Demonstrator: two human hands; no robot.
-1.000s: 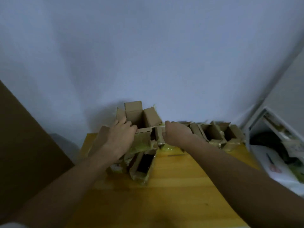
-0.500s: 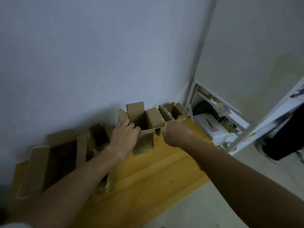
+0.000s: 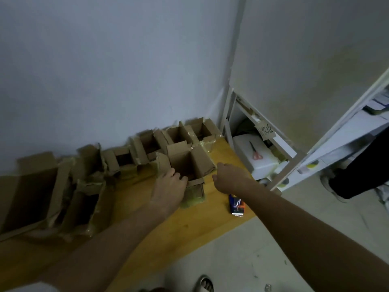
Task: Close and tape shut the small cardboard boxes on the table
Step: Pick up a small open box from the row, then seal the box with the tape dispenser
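A small open cardboard box stands upright on the yellow wooden table, in front of a row of other open boxes along the wall. All its flaps point up. My left hand grips its near rim, with the fingers hooked over the edge into the box. My right hand is just beside the box's right flap. Its fingers are turned away from me, and I cannot tell whether they touch the flap. No tape roll shows.
Larger open boxes crowd the table's left side. A small blue packet lies near the table's right edge. A white shelf holding red scissors stands beyond that edge. A person's dark trouser leg is at far right.
The view has swung to the right, bringing the shelf and floor into sight. The held box now stands out in front of the row, nearer to me, with both hands still at it.
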